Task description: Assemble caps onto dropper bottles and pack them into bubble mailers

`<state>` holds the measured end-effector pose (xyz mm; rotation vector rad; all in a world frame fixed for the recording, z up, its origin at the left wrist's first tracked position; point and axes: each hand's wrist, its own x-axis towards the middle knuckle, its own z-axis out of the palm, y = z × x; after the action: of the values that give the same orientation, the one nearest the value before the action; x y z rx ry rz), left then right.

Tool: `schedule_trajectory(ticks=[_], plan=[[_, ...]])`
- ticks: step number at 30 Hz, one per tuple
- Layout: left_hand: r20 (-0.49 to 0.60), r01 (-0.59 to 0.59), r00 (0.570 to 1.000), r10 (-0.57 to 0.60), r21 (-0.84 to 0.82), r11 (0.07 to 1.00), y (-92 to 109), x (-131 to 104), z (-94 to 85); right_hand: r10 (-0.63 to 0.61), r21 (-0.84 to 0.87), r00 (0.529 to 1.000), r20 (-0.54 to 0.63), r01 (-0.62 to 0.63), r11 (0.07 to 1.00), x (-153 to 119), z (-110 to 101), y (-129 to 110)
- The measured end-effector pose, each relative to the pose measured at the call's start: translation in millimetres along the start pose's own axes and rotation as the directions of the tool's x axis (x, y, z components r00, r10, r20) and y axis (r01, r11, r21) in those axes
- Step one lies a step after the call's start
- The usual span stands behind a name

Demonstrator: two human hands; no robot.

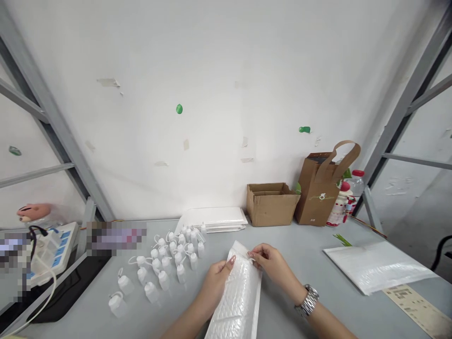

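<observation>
A white bubble mailer (237, 301) lies lengthwise in front of me, its top end pointing away. My left hand (216, 282) grips its left edge near the top, thumb on the upper face. At the top right edge, the thumb and forefinger of my right hand (270, 263) are pinched together on the mailer by the opening; whether something small is between them is too small to tell. Several small white bottles with looped caps (164, 280) stand in rows to the left of my hands.
Flat white mailers (212, 219) are stacked by the wall. Behind stand an open cardboard box (273, 209), a brown paper bag (318, 197) and a red-capped bottle (356, 183). A filled white mailer (379, 266) lies right, over a label sheet (416, 308). A power strip (60, 249) sits left.
</observation>
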<state>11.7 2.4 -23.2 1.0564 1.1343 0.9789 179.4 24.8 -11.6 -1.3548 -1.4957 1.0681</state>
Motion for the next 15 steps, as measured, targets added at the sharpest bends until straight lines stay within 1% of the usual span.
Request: schedule_trajectory(ticks=[4, 8, 10, 15], plan=[[-0.014, -0.011, 1.0, 0.011, -0.032, 0.999, 2.4, -0.8, -1.0, -0.033, -0.014, 0.998, -0.047, 0.033, 0.999, -0.3, 3.0, 6.4], [-0.042, -0.012, 0.999, 0.01, -0.05, 0.999, 3.7, -1.5, -0.3, -0.044, 0.017, 0.999, -0.009, 0.044, 0.999, 0.5, 4.8, 10.4], [-0.051, -0.019, 0.999, 0.016, -0.059, 0.998, 3.3, -1.2, 0.1, -0.053, -0.002, 0.999, -0.001, 0.053, 0.999, 1.1, 4.0, 9.5], [-0.076, -0.029, 0.997, 0.024, -0.067, 0.997, 0.4, 2.3, -2.1, -0.098, -0.046, 0.995, -0.023, 0.097, 0.994, -2.2, 0.9, 1.3]])
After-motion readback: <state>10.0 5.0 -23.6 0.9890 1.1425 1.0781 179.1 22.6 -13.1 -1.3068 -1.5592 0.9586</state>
